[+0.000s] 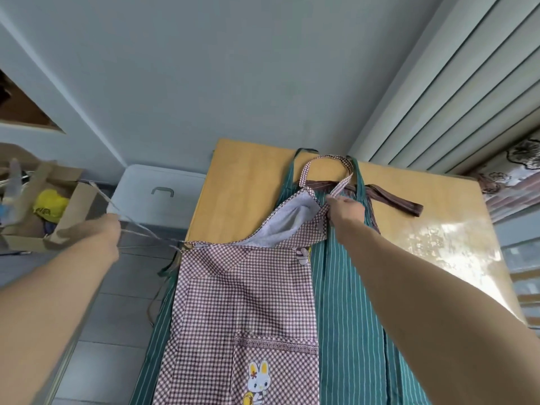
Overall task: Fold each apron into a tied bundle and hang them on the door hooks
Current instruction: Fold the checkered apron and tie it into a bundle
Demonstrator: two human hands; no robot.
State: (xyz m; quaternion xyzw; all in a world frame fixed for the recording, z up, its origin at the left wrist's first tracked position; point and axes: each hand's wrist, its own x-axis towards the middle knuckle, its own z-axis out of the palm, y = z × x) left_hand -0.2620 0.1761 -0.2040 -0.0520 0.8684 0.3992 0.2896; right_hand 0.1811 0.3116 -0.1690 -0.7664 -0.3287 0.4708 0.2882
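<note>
Spreading the top apron flat before the first fold, I work at a yellow bench [248,171] pushed against a grey wall. At far left a cardboard box [70,211] holding something yellow sits beside a grey lidded bin [163,194]. My left hand [106,229], out past the bench's left edge, grips the thin waist ties [137,230] of the checked apron [248,290] and draws them sideways; they blur in the frame, and I judge the pull is there to take the slack out of the cloth at waist level. The checked apron lies along the middle of the bench with its rabbit pocket nearest me and its grey lining turned up at the bib. My right hand [346,206] pinches the bib's upper right corner where the neck loop [324,165] joins it, lifting it so the folded-over lining can be laid flat, I think. So my hands are well apart, each clamped on a different part of the same apron. Under it lies a green striped apron [350,302], showing mostly to the right, and a brown striped strap [388,197] trails across the bench's far side. No bundle is tied yet, and no door hooks are in view.
</note>
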